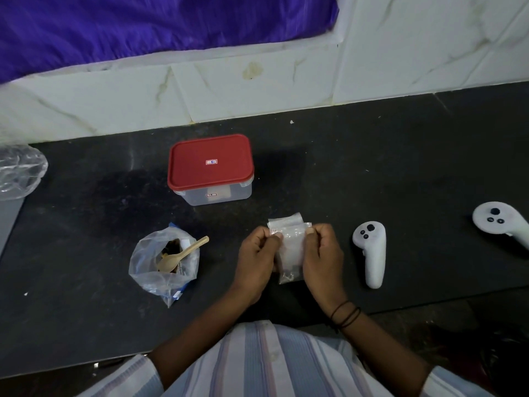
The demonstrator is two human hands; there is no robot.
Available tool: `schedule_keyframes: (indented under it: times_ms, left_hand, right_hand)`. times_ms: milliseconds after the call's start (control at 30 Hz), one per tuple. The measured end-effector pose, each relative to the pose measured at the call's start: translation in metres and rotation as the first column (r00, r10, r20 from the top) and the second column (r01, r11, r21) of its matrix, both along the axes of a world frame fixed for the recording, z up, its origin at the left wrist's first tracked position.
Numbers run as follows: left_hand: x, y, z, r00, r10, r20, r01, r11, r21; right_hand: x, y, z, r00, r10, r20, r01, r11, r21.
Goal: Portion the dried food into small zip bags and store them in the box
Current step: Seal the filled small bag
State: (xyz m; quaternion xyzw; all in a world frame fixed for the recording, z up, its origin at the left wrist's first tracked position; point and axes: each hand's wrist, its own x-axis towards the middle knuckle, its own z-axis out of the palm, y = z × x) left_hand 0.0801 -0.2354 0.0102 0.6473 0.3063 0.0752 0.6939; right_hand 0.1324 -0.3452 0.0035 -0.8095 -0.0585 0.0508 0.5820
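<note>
While the view is running from left to right across the dark counter (86,224), a crumpled clear plastic wrapper (20,170) is lying at the far left edge, well apart from the work. Next, the large supply bag (163,265) is sitting open-mouthed near the person, holding the dark dried food (171,246); a wooden spoon (180,255) is resting inside with its handle leaning out to the right, apparently left ready for scooping. Behind and slightly right, the box (210,170) is standing with its red lid (210,161) pressed on, so storing appears not yet begun. At centre, the left hand (257,262) and the right hand (322,259) are both pinching the top strip of a small zip bag (290,250), one at each corner, holding it upright between them above the counter; the paired grip suggests the seal is being worked, though whether opening or closing cannot be told. A few dark bits seem to be sitting at the bag's bottom. Another clear bag edge is showing just behind it. Further right, two white handheld controllers, the nearer one (370,256) and the farther one (499,220), are lying set aside, clear of the hands.
</note>
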Motion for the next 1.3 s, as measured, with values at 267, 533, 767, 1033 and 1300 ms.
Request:
schedule_keyframes:
  times_ms: [267, 533, 767, 1033, 1300]
  left_hand:
    - [0.007, 0.020, -0.017, 0.991, -0.064, -0.118, 0.073, 0.995, 0.074]
    - [0.000, 0.031, -0.031, 0.935, -0.241, -0.259, 0.337, 0.831, 0.443]
    - [-0.005, 0.032, -0.036, 0.907, -0.324, -0.268, 0.420, 0.711, 0.563]
    - [0.001, 0.035, -0.037, 0.886, -0.355, -0.300, 0.464, 0.675, 0.573]
    - [0.007, 0.038, -0.040, 0.901, -0.337, -0.273, 0.434, 0.676, 0.595]
  right_hand:
    - [0.085, -0.011, 0.006, 0.994, -0.034, 0.108, 0.049, 0.990, -0.134]
    - [0.141, 0.010, -0.009, 0.999, 0.024, 0.042, -0.012, 0.961, -0.276]
    - [0.150, 0.024, -0.021, 0.999, 0.016, -0.033, -0.025, 0.954, -0.297]
    - [0.163, 0.022, -0.019, 0.998, 0.065, 0.002, -0.047, 0.735, -0.676]
    - [0.094, 0.012, -0.009, 0.908, 0.401, -0.117, -0.332, 0.522, -0.786]
